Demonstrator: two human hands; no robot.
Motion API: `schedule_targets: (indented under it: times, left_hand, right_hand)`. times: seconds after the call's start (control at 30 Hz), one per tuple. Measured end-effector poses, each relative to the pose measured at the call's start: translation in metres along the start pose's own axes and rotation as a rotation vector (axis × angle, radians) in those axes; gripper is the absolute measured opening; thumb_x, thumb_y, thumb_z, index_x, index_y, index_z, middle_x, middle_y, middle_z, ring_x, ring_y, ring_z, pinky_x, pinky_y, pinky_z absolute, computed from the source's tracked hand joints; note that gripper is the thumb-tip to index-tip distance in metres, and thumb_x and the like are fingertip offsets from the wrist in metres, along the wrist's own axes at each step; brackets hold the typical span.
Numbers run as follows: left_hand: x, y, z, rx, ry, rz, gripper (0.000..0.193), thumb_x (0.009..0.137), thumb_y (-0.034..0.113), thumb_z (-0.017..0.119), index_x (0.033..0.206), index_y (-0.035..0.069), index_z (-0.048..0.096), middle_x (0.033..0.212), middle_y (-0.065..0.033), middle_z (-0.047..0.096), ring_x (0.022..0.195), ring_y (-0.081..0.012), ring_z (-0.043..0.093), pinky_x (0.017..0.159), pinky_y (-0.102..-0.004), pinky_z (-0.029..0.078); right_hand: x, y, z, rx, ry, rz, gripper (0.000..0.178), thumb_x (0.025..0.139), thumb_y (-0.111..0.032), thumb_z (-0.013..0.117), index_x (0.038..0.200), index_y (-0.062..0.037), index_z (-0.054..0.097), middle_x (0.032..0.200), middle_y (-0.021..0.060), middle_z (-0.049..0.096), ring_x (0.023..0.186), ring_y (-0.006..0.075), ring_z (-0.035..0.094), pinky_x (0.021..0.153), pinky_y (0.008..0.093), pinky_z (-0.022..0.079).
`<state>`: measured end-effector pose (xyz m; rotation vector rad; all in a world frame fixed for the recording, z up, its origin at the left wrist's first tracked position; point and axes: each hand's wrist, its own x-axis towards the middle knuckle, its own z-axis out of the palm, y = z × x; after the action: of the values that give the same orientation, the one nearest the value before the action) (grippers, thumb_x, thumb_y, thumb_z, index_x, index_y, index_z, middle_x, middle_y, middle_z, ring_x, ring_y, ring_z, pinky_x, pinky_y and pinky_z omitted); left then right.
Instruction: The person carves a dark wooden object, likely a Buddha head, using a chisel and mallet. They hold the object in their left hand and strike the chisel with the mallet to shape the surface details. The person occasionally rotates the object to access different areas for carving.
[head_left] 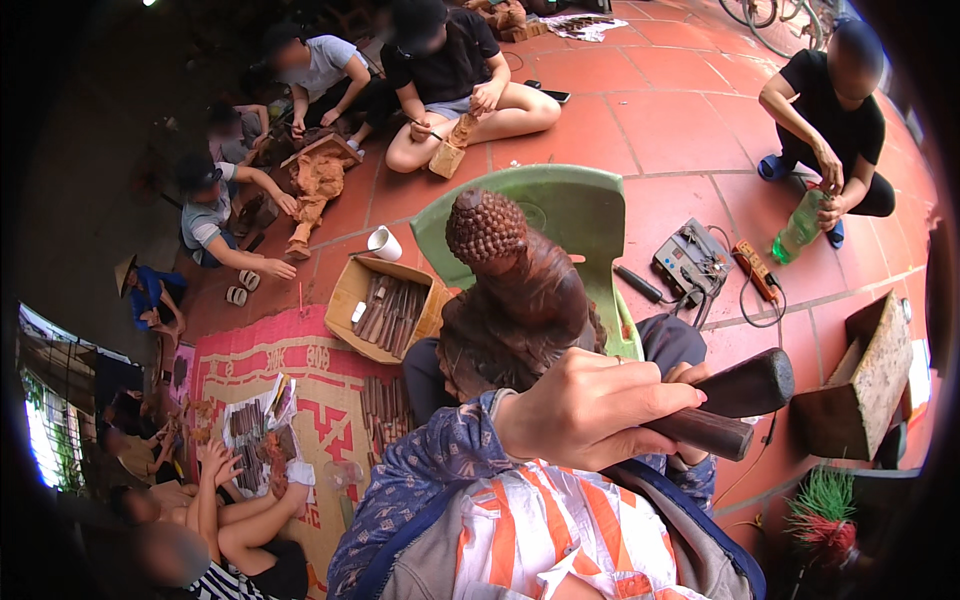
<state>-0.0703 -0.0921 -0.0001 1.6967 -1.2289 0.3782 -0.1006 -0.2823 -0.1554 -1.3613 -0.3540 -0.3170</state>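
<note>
While pinching a dark cylindrical handle (712, 432) between thumb and fingers of the left hand (580, 408), also overlapping the right hand (690, 373), mostly hidden behind; cannot tell its grip. Just above the handle, one broader dark wooden piece (752, 383), pointing out to the right. On that side, room for moving over the red tiled floor (655, 225), bounded by the edge of one wooden trough (870, 395). Just beyond the left hand and to its left, one dark carved figure (510, 320), upright; closed off behind by the curved rim of one green chair (590, 200), hemmed at left by one cardboard box (432, 315) of chisel-like tools (392, 318), too crowded to count. Farther off, one white cup (384, 242), one grey control unit (692, 258), one orange power strip (755, 270). Farthest, at upper right, one green bottle (800, 228), held by one co-worker (835, 110); at upper left, one reddish carving (320, 178), among several seated people.
</note>
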Motion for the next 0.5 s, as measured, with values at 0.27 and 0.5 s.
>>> schedule_targets:
  times: [0.27,0.5]
  left_hand:
    - [-0.002,-0.006,-0.003,0.046,-0.062,-0.024,0.055,0.066,0.02,0.079,0.115,0.001,0.063,0.07,-0.0056,0.054,0.056,-0.02,0.056,0.046,-0.0322,0.043]
    - [-0.005,-0.011,-0.004,0.059,-0.051,-0.063,0.054,0.065,0.017,0.079,0.114,0.002,0.064,0.07,-0.0063,0.054,0.056,-0.0207,0.056,0.047,-0.0328,0.044]
  right_hand:
    - [-0.002,0.012,-0.002,-0.014,0.042,0.018,0.023,0.077,0.008,0.068,0.077,-0.0034,0.048,0.072,0.0041,0.045,0.058,0.0147,0.042,0.054,0.0287,0.035]
    - [0.013,0.012,0.018,0.208,-0.018,-0.121,0.03,0.074,-0.003,0.078,0.078,-0.0037,0.048,0.074,0.0043,0.047,0.067,0.0192,0.054,0.06,0.0275,0.044]
